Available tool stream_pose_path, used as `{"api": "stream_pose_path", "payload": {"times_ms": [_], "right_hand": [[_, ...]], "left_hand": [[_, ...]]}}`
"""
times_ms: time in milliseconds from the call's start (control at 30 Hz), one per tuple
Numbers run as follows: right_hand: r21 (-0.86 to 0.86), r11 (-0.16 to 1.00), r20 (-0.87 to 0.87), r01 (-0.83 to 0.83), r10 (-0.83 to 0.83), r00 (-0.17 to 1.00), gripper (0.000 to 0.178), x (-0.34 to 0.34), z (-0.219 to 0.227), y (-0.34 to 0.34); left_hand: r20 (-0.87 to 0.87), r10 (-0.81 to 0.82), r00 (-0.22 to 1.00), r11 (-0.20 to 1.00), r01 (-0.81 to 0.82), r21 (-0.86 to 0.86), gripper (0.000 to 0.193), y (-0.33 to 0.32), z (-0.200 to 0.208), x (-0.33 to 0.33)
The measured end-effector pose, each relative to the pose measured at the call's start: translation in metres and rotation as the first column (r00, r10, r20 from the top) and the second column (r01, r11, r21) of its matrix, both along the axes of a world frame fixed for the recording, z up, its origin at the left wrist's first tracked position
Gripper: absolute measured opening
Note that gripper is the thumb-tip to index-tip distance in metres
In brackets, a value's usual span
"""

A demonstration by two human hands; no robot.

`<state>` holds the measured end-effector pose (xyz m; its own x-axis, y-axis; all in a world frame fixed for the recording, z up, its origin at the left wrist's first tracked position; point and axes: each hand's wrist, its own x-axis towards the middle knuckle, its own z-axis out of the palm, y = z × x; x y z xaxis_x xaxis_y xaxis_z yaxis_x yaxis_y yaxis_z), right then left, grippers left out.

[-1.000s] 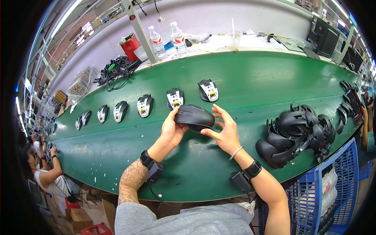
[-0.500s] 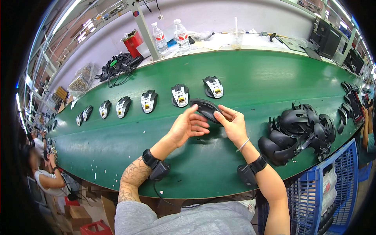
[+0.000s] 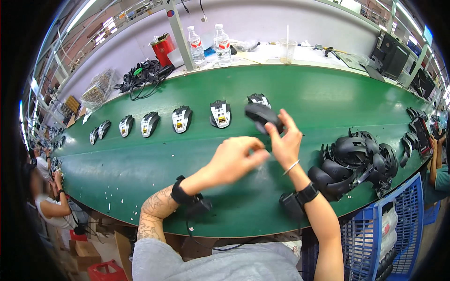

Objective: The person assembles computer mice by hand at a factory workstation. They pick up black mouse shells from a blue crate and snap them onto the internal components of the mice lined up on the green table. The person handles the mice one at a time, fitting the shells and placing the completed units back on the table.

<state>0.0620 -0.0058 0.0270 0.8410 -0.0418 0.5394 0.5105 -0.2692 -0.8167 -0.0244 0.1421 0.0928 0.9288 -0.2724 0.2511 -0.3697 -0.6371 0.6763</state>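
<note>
My right hand (image 3: 287,143) grips a black mouse shell (image 3: 262,117) between thumb and fingers, smooth curved outside up. The shell is raised over the table and partly covers the farthest-right of several half-built computer mice, whose white inner part (image 3: 259,99) shows behind it. Just left of and below the shell, apart from it, is my left hand (image 3: 234,160). It is blurred, with its fingers curled in toward the thumb; whether anything small is in them cannot be made out. The nearest mouse to its left, with white and yellow inside, is a half-built mouse (image 3: 220,114).
More half-built mice (image 3: 181,119) stand in a row leftward on the green table (image 3: 140,187). A pile of black shells (image 3: 351,159) lies at right, beside a blue crate (image 3: 375,234). Water bottles (image 3: 222,47) and a plastic cup (image 3: 287,51) stand behind. Other people work at both sides.
My right hand has turned the shell from hollow side showing to outer side up and lifted it toward the far mouse. My left hand has left the shell and curled its fingers.
</note>
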Motion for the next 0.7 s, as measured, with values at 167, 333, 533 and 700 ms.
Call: {"api": "stream_pose_path", "payload": {"times_ms": [167,333,533,700], "right_hand": [[-0.329,0.844,0.055,0.423,-0.43,0.901,0.059,0.07,0.0,-0.014],[-0.714,0.539,0.065,0.447,-0.584,0.809,0.058,0.1,-0.039,-0.002],[-0.751,0.622,0.206,0.22,-0.096,0.974,0.049,0.094,-0.035,0.035],[-0.767,0.63,0.151,0.122,-0.008,0.988,0.049,0.103,-0.062,0.058]], "left_hand": [[0.717,-0.539,0.442,0.841,0.241,0.484,0.023,-0.106,0.089,-0.081],[0.911,-0.41,0.049,0.815,0.468,0.342,0.063,-0.18,0.103,-0.124],[0.839,-0.525,-0.144,0.82,0.18,0.544,0.047,-0.119,0.095,-0.107],[0.753,-0.638,-0.163,0.743,0.127,0.657,0.053,-0.087,0.084,-0.097]]}}
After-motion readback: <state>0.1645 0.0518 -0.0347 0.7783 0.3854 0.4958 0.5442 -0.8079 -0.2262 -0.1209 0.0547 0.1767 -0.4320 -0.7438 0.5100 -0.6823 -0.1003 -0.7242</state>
